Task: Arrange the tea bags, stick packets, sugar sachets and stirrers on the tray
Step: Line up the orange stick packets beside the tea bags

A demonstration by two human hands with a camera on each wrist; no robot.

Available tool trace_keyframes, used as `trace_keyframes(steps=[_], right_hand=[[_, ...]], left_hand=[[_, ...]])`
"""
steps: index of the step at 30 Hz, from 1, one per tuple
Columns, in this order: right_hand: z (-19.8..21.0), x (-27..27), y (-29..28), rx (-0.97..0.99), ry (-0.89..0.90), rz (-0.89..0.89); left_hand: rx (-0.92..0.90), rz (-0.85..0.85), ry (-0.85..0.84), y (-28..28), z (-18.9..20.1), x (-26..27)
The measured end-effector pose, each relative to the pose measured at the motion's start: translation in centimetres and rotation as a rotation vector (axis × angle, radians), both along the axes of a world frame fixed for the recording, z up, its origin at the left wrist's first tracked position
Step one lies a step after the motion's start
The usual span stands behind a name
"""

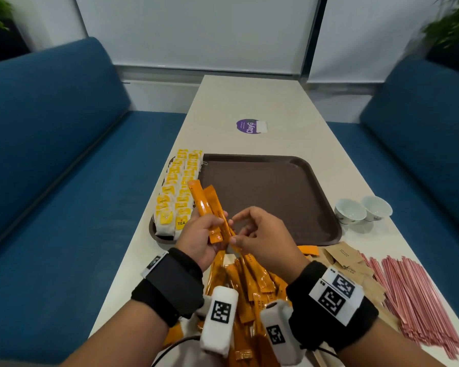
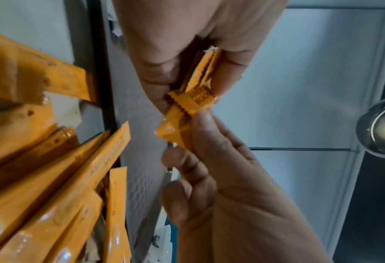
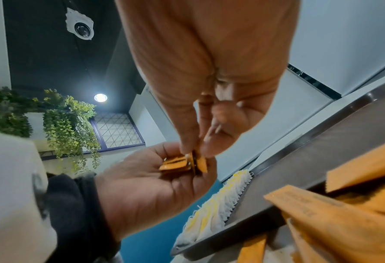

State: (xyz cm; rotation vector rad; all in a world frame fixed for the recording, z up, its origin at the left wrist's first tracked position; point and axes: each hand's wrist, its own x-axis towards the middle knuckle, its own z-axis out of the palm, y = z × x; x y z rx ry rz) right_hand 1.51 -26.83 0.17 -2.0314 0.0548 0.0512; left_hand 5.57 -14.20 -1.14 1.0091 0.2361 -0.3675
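Head view: 2 glossy orange stick packets (image 1: pixel 206 207), crimped ends.

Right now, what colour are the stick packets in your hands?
Orange, the stick packets show best in the head view, between left hand and right hand.

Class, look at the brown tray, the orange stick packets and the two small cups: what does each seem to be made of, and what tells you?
Tray: probably moulded plastic, matt brown, with a rounded raised rim. Stick packets: glossy foil-like film, likely plastic laminate; they glint and have crimped, serrated ends. Cups: seemingly glazed ceramic, white and shiny, with a faint dark pattern.
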Motion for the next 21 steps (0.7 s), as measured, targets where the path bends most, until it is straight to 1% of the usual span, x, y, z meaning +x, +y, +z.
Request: trace_keyframes(steps=[2, 4, 8, 10, 13, 14, 16, 19, 21], right_hand=[[0.3, 0.1, 0.4, 0.036, -0.025, -0.009], [0.5, 0.1, 0.6, 0.037, -0.044, -0.022], [0.9, -0.2, 1.0, 0.030, -0.064, 0.006], [1.3, -0.2, 1.2, 0.084, -0.096, 0.005], [2.1, -0.1, 2.1, 0.245, -0.114, -0.023], [2.3, 0.0, 2.5, 0.270, -0.109, -0.033], [2.5, 0.2, 3.5, 0.261, -0.090, -0.039], [2.7, 0.5, 4.9, 0.285, -0.025, 0.010], [2.6, 0.6, 6.0, 0.305, -0.019, 0.025]], left_hand=[[0.028, -0.032, -0.017, -0.2, 0.3, -0.1], [0.054, -0.061, -0.043, -0.1, 0.6, -0.2], [0.107, -0.131, -0.080, 1.0, 1.0, -0.6], [0.147, -0.164, -0.099, 1.8, 1.3, -0.9], [0.243, -0.263, -0.141, 2.7, 1.7, -1.6], [0.274, -0.299, -0.155, 3.0, 1.8, -1.7], [0.331, -0.343, -0.196, 3.7, 1.9, -2.1], [0.353, -0.334, -0.241, 5.0, 2.0, -2.7], [0.352, -0.272, -0.213, 6.0, 1.9, -2.9]])
